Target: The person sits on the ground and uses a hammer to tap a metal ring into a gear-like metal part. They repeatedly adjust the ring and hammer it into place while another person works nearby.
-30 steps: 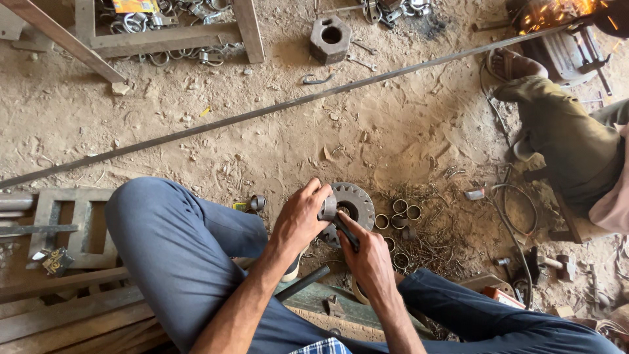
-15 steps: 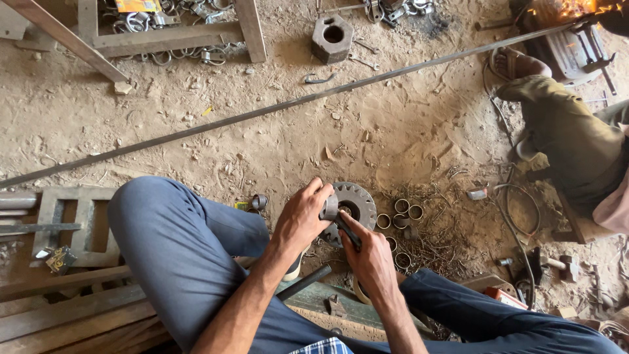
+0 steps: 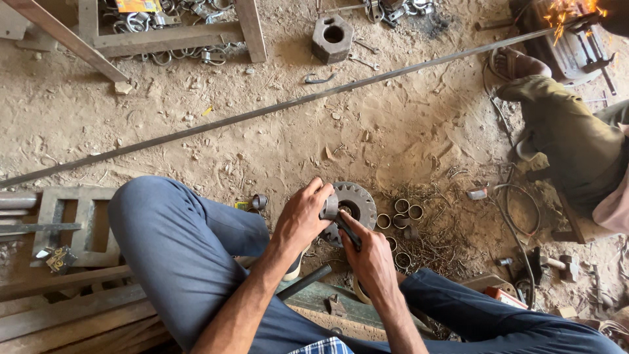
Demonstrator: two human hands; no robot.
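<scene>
Dirt workshop floor [image 3: 275,151], frame centre: left hand [image 3: 303,219] pinched a short metal sleeve [image 3: 330,207] over the toothed gear [image 3: 357,203]; right hand [image 3: 372,257] gripped a dark rod [image 3: 349,232]. Sleeve could slip, pinching fingers.

Metal workshop, open dirt floor, as I see it from head view. Long steel rod [image 3: 282,105] lies across sandy ground. Heavy hex block [image 3: 332,38] near top, loose metal rings [image 3: 401,213] and swarf scattered around. Welded steel frame [image 3: 69,226] at left. Sparks [image 3: 573,10] fly at top right beside seated co-worker's leg [image 3: 563,137].
</scene>
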